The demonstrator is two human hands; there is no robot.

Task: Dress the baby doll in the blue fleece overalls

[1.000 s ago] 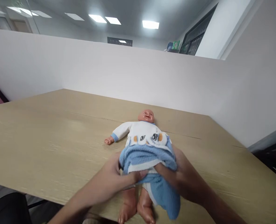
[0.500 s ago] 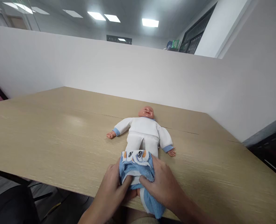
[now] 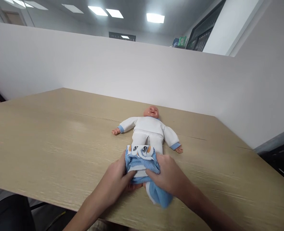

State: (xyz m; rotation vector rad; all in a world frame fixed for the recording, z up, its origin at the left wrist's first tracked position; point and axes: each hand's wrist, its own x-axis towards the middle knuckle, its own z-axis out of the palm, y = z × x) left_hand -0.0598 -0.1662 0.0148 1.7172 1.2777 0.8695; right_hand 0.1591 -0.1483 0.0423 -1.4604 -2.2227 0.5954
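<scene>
A baby doll (image 3: 148, 125) in a white suit with blue cuffs lies on its back on the table, head away from me. Bunched around its lower legs is a blue-and-white terry garment, apparently trousers (image 3: 140, 160), with an embroidered face on the white part. My left hand (image 3: 120, 173) grips the garment's left edge, thumb inside the opening. On the other edge, my right hand (image 3: 164, 173) is closed the same way. One blue leg of the garment hangs toward me below my right hand. Part of a doll foot shows under the bunched cloth; the rest is covered.
The wooden table (image 3: 60, 138) spreads widely to both sides, its front edge close to me. A white partition (image 3: 103, 67) rises behind it. A dark chair (image 3: 9, 211) stands at the lower left.
Both hands and the garment have shifted slightly away from the table's front edge, along with the doll's legs. The view has moved a little. Both hands keep their hold.
</scene>
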